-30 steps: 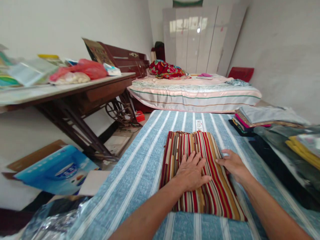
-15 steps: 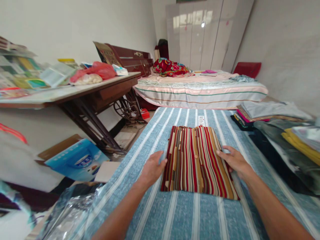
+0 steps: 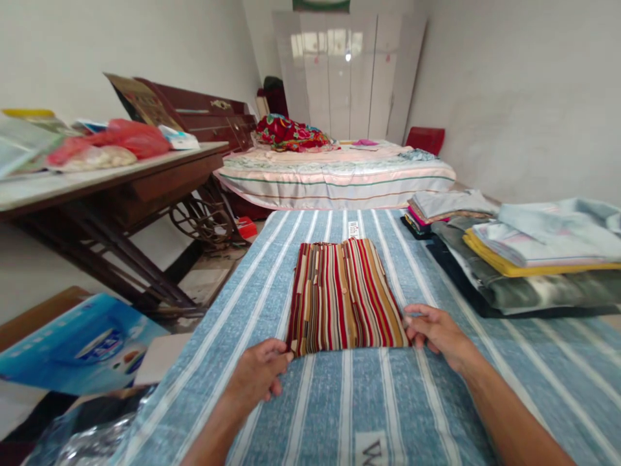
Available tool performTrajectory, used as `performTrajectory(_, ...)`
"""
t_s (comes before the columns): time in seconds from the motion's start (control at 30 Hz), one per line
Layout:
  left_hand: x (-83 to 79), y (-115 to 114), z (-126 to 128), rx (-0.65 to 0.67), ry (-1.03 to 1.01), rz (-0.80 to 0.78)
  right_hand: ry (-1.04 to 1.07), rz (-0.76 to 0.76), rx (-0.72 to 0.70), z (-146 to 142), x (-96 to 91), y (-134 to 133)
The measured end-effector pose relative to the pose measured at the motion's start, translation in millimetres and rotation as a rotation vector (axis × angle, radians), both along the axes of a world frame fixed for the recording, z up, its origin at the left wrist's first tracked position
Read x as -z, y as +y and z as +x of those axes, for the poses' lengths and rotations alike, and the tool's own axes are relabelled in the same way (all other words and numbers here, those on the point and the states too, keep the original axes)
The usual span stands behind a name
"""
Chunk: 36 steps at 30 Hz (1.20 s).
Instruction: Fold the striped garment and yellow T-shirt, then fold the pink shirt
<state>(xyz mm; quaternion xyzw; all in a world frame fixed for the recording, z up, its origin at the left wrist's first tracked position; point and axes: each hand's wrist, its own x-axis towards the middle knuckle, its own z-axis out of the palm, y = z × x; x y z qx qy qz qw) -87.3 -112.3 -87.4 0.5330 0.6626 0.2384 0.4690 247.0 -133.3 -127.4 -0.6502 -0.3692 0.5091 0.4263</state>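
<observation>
A folded striped shirt (image 3: 347,298) in red, tan, cream and black lies flat on the blue-and-white striped bed cover (image 3: 310,414); a small button shows near its middle. At its near left corner, my left hand (image 3: 259,372) pinches the cloth between thumb and fingers. My right hand (image 3: 434,330) has its thumb and fingers closed on the near right corner, the other fingers curled. Part of the grip on each side is hidden by the fingers.
Stacked folded clothes (image 3: 538,252) lie on the right of the cover, with a smaller pile (image 3: 446,207) behind. A sewing-machine table (image 3: 145,175) stands to the left, a blue box (image 3: 92,343) below it. Another bed (image 3: 339,175) is beyond.
Both hands have moved from the shirt's sides down to its near corners, and the near edge now lies straighter. The view has turned to the right, showing more of the stacked clothes.
</observation>
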Motion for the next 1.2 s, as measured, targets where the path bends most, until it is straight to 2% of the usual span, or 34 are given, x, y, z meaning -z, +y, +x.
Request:
performTrajectory(0.1, -0.9, -3, -2, -0.002, -0.127, -0.087, -0.019, -0.028, -0.052, 0, 3.2, -11)
performTrajectory(0.23, -3.4, -1, -3, -0.041, -0.195, -0.166, -0.07, -0.101, -0.134, -2, 3.7, -16)
performTrajectory(0.4, -1.3, 5, -4, 0.025, -0.213, -0.211, -0.016, -0.126, -0.209, -4, 5.7, -15)
performTrajectory(0.7, -1.3, 9, -11, 0.051, -0.306, -0.268, 0.177, -0.143, -0.205, -6, 6.4, -22)
performTrajectory(0.97, 1.9, 17, -9, 0.064, -0.269, -0.3, 0.181, -0.176, -0.234, -10, 9.4, -22)
performTrajectory(1.2, -2.3, 22, -6, 0.038, -0.247, -0.226, 0.267, -0.197, -0.101, -14, 3.6, -18)
